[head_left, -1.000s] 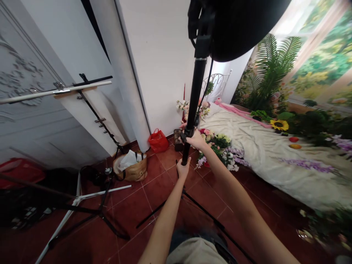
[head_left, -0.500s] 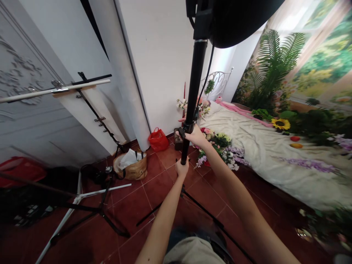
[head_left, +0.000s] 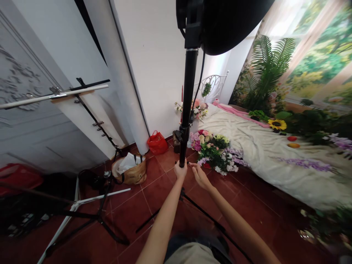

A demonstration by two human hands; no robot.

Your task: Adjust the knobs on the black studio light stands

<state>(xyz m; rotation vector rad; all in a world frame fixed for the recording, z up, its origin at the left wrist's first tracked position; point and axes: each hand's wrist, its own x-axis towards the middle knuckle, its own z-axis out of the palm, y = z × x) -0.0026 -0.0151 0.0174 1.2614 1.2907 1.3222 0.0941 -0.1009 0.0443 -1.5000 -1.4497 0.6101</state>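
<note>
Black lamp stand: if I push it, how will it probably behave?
The stand would probably tip rather easily, since the bulky lamp sits at its top. Its spread legs should give some resistance. The straight pole looks stiff, unlikely to bend.

On the left, a red plastic bag (head_left: 157,143) and a woven basket (head_left: 134,172) sit on the tiled floor (head_left: 162,187); on the right, a sunflower (head_left: 277,124) (yellow, dark-centred) lies on the draped bed (head_left: 255,157).

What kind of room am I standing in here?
Probably a small photo studio: there's a large black lamp head on a stand, a painted-looking garden window backdrop, and artificial-looking flowers beside the bed.
</note>
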